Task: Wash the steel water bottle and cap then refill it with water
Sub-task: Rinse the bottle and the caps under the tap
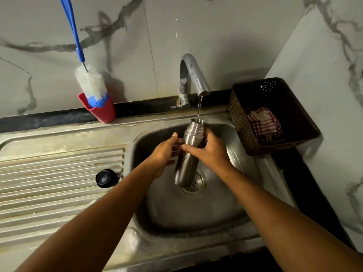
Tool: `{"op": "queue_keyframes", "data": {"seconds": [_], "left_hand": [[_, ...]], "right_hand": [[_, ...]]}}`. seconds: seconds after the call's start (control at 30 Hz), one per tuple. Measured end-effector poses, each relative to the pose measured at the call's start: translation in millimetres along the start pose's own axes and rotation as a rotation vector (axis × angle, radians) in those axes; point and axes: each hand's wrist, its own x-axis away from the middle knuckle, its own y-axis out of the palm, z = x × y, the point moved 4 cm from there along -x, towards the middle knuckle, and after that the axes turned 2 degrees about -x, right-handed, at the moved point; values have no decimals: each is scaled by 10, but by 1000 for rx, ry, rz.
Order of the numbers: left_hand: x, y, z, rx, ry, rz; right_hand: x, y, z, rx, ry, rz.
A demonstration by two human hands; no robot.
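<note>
Bottle (186, 167) near upright over sink (196, 214), mouth under tap (193, 75) stream (198, 109). Right grip (210, 152) clamped round upper body. Left grip (165, 152) apart, straight fingers against side. Keep mouth centred under thin stream, left steadying. Cap (105, 178) on drainboard (59, 183), well apart.

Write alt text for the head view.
A right hand holds an uncapped steel bottle over the sink, its mouth under a thin stream from the tap, the left hand open at its side. The black cap sits on the drainboard; a brush stands in a red cup, a checked cloth in a basket.
</note>
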Motion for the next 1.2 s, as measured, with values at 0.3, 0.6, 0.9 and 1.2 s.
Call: {"op": "queue_keyframes", "data": {"seconds": [0.3,0.6,0.9,1.2], "left_hand": [[324,-26,-32,-200,64,-220],[750,7,260,-20,144,-322],[905,52,613,130,289,-393],[1283,86,978,107,461,-458]], "right_hand": [[328,-1,231,-681,604,-161],[538,184,276,-943,877,-244],[649,123,13,-1121,907,-262],[670,-51,-328,-1206,851,-282]]}}
